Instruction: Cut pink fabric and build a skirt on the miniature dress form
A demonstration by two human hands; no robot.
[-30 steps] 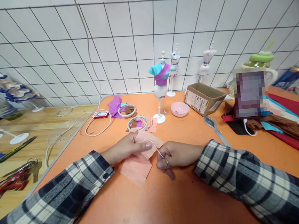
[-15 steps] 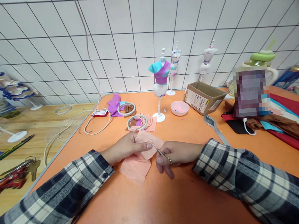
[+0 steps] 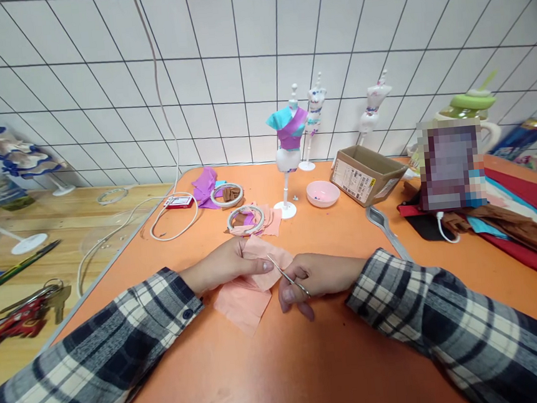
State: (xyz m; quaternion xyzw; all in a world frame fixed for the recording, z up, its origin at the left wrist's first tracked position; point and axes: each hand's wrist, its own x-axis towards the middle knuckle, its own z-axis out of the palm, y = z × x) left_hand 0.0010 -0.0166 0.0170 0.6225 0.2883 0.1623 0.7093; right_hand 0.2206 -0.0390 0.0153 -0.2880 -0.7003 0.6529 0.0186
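Observation:
My left hand (image 3: 229, 264) pinches a piece of peach fabric (image 3: 258, 249) between thumb and fingers, just above the orange tabletop. Small metal scissors (image 3: 290, 278) are in my right hand (image 3: 306, 280), with fingers at the handle loops. Their blades lie across the peach fabric, the tips close to my left thumb. A second part of peach fabric (image 3: 244, 305) spreads below my left hand on the table; whether the two are joined is hidden. Beyond my hands stands a small white dress form (image 3: 288, 159) wrapped in turquoise and purple cloth.
Tape rolls (image 3: 246, 221) with fabric scraps lie behind my left hand. A pink bowl (image 3: 323, 194), a cardboard box (image 3: 367, 175) and a grey tool (image 3: 386, 229) are further right. A white cable (image 3: 177, 237) loops at left, near keys (image 3: 29, 316).
The scissors and my right hand have shifted very slightly left, their tips nearer my left thumb. My left hand still holds the peach fabric.

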